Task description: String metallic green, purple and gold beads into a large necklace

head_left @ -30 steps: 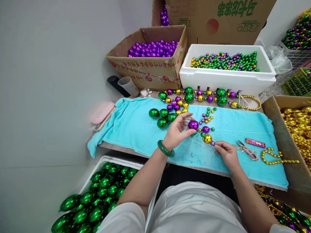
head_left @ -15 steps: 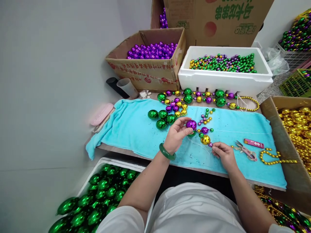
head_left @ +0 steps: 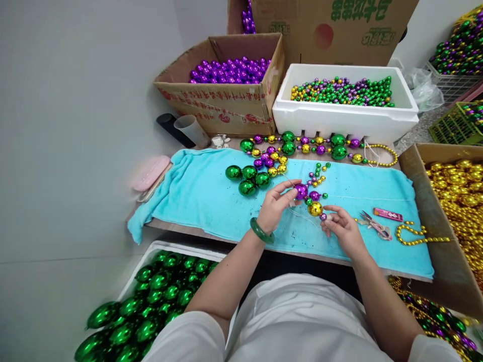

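The bead strand spans between the hands, over the surface's front half — slanting from the large purple bead, clamped by the left hand, frontward to the lilac bead at the right hand — pinched or merely touched, I cannot tell.

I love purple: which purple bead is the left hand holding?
The large purple bead in the left hand; the smaller purple bead just right is untouched.

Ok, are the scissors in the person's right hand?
No, the scissors lie on the blue towel, to the right of the right hand.
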`<state>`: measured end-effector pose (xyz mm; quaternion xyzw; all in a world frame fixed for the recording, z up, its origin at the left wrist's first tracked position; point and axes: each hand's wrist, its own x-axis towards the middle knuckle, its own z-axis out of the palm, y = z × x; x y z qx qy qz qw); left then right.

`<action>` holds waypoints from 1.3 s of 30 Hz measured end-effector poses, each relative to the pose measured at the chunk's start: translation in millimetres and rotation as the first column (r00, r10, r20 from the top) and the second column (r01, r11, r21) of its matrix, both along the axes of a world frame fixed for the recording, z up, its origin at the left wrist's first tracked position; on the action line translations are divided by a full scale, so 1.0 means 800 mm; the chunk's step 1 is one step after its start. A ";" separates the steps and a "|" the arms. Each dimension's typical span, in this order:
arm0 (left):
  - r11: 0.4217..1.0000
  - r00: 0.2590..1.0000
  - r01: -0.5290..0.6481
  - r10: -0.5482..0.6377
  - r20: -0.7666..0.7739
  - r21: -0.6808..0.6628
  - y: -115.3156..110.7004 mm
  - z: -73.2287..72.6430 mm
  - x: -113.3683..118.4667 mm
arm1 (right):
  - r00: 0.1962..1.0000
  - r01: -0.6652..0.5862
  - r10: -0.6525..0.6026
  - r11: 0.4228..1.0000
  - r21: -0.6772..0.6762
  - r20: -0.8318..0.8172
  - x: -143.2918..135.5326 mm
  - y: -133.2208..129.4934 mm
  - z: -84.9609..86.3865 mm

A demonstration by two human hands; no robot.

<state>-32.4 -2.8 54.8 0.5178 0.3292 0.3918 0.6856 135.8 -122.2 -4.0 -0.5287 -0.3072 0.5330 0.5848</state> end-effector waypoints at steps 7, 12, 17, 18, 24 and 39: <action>0.930 0.982 -0.070 0.128 -0.139 0.362 0.015 0.017 -0.008 | 0.917 0.041 -0.003 0.995 -0.087 0.398 -0.001 0.013 0.006; 0.933 0.986 0.016 0.045 -0.160 0.359 0.006 0.046 0.003 | 0.859 0.073 -0.111 0.993 0.095 0.501 0.000 0.030 0.048; 0.941 1.000 -0.004 0.011 -0.020 0.339 0.007 0.066 0.011 | 0.930 -0.142 0.086 0.980 0.136 0.356 -0.023 0.061 0.062; 0.944 1.000 -0.025 0.022 0.012 0.329 0.010 0.068 0.010 | 0.934 -0.161 0.115 0.981 0.111 0.339 -0.027 0.066 0.059; 0.951 0.992 -0.122 0.104 0.078 0.284 0.024 0.058 -0.001 | 0.966 -0.139 0.127 0.989 0.042 0.225 -0.023 0.073 0.051; 0.773 0.879 0.435 -0.256 -0.401 0.461 -0.007 -0.001 0.024 | 0.962 -0.012 -0.091 0.927 0.374 0.257 -0.020 0.071 0.151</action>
